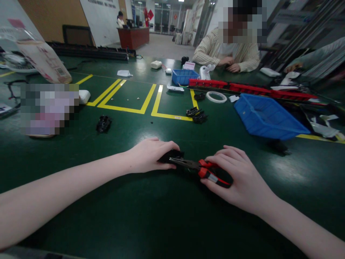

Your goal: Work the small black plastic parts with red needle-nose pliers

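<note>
My left hand (153, 154) is closed around a small black plastic part (167, 156) just above the green tabletop (129, 216). Red-and-black needle-nose pliers (207, 169) sit in my right hand (239, 176), its fingers wrapped on the handles. The jaws point left and reach the black part; whether they pinch it cannot be made out. Beyond my left hand lies another black part (104, 123), and more black parts (198, 115) rest past the pliers.
A blue bin (269, 117) stands tilted at the right, with a smaller blue bin (184, 76) farther back. Between them run long red strips (250, 89) and a white tape ring (216, 97). A drink bottle (44, 59) leans at the left. A person (226, 54) sits opposite.
</note>
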